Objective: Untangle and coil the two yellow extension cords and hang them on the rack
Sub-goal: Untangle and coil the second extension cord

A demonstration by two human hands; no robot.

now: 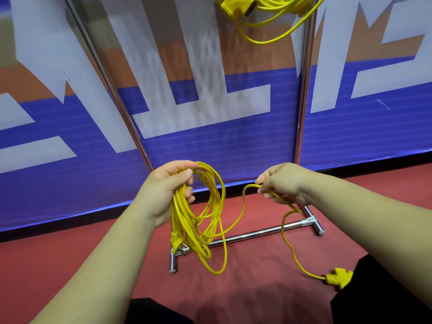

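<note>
"Judging from its drape, how did the second cord (178, 211) handle?" the trainee asked.

"Light and limp, by the look of it," the instructor replied. "The loops sagged under their own weight and kept no set shape, and the smooth jacket probably slid easily through a loose grip. The weightier parts were the plug (175, 240), which hung at the bottom of the coil, and the socket end (337, 278), which lay on the red floor (70, 265)."

"Where did the cord sit relative to the fingers?"

"The left hand (168, 190) was clamped round the top of the coil, fingers curled over the gathered loops and thumb pressed across them. The right hand (282, 183) pinched the loose tail (282, 230) near the coil but apart from the left hand, fingertips closed on a small bend. From there the tail dropped past the base bar (257, 235) to the socket end."

"And the best place to take hold?"

"Farther along the tail, I would judge, feeding each new loop into the left hand. Not by the socket end, which would likely swing. The first cord (268, 10) already hung bundled at the top of the rack (304, 101)."
</note>
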